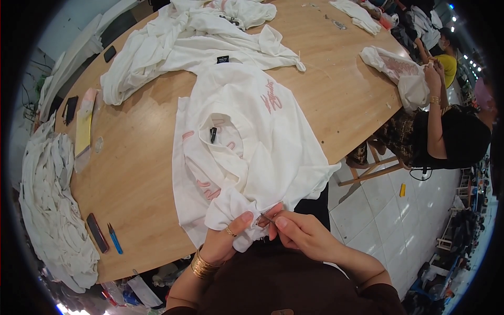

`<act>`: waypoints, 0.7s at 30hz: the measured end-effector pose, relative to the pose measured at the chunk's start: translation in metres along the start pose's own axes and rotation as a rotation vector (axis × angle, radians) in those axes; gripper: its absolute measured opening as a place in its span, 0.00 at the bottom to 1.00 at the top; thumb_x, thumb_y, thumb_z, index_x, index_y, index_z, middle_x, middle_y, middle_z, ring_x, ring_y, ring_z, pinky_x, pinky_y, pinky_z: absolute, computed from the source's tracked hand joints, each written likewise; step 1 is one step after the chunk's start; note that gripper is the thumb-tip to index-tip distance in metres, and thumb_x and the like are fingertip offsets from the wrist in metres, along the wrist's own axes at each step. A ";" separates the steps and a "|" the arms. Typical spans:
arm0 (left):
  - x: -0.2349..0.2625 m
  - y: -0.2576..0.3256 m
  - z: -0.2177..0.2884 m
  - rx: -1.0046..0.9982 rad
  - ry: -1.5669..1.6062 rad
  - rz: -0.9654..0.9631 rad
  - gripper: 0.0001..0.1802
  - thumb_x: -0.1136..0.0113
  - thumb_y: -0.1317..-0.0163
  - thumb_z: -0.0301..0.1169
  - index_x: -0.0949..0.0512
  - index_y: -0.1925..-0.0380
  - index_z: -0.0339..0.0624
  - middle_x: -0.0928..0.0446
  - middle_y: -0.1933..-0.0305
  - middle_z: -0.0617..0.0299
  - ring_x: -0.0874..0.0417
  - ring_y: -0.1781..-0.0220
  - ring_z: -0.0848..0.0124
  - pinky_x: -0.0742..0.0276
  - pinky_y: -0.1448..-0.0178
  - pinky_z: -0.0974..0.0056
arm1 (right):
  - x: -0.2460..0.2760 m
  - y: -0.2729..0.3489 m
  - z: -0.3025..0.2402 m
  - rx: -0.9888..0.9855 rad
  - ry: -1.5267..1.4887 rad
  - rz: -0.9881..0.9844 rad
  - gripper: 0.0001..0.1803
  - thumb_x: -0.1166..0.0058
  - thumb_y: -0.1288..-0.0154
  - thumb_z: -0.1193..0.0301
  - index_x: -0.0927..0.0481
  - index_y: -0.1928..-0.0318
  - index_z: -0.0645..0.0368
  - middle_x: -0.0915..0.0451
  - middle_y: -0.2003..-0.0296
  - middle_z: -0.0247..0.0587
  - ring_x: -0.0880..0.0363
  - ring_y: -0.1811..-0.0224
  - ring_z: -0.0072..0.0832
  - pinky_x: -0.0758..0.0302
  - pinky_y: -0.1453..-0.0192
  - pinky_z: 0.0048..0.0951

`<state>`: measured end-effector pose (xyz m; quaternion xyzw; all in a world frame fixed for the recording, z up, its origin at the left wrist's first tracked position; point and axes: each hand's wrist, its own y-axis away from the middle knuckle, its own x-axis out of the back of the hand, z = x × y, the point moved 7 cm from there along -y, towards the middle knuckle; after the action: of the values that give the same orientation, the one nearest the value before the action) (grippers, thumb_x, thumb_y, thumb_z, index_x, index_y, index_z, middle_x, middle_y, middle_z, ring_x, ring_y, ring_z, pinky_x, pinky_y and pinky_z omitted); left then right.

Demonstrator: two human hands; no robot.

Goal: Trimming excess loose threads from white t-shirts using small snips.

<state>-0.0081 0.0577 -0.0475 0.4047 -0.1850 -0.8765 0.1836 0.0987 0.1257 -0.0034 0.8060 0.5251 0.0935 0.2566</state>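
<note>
A white shirt (pixel 286 136) with pink lettering and a black neck label lies across the near edge of the table. My left hand (pixel 223 239), with a ring and gold bangles at the wrist, is closed on a bunched part of it. My right hand (pixel 304 233) is closed beside that bunch, its thumb and forefinger pinching a small, slender dark metal tool (pixel 266 217). The tool's tip touches the gathered fabric. Its exact kind cannot be made out, as my fingers cover most of it.
More white garments (pixel 152 47) are heaped at the table's far side, and a pile of white cloth (pixel 50 205) hangs at the left. Blue-handled tweezers or snips (pixel 115 239), a dark red case (pixel 98 232) and a phone (pixel 109 53) lie on the table (pixel 142 173). A co-worker (pixel 457 134) sits at right.
</note>
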 end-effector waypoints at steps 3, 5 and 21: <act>-0.003 0.001 0.002 -0.008 0.012 0.016 0.16 0.47 0.43 0.25 0.34 0.55 0.36 0.27 0.60 0.59 0.25 0.59 0.72 0.28 0.54 0.67 | -0.001 0.000 -0.001 0.021 -0.024 0.015 0.19 0.67 0.30 0.60 0.29 0.69 0.60 0.39 0.87 0.28 0.43 0.83 0.15 0.42 0.77 0.19; -0.005 0.002 0.007 -0.035 -0.026 0.049 0.15 0.46 0.44 0.25 0.34 0.56 0.36 0.26 0.61 0.59 0.25 0.60 0.72 0.28 0.55 0.67 | 0.000 0.000 0.001 0.013 -0.025 0.025 0.19 0.67 0.30 0.60 0.29 0.69 0.60 0.39 0.87 0.28 0.43 0.83 0.15 0.42 0.78 0.18; -0.004 0.004 0.010 -0.089 -0.165 -0.015 0.16 0.42 0.47 0.26 0.33 0.58 0.37 0.28 0.61 0.63 0.27 0.60 0.76 0.30 0.56 0.70 | 0.002 -0.005 0.010 -0.055 -0.026 0.054 0.20 0.63 0.32 0.59 0.30 0.74 0.61 0.38 0.86 0.29 0.40 0.83 0.15 0.40 0.78 0.18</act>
<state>-0.0131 0.0581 -0.0372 0.3236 -0.1574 -0.9157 0.1790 0.0995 0.1257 -0.0142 0.8138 0.4970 0.1043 0.2826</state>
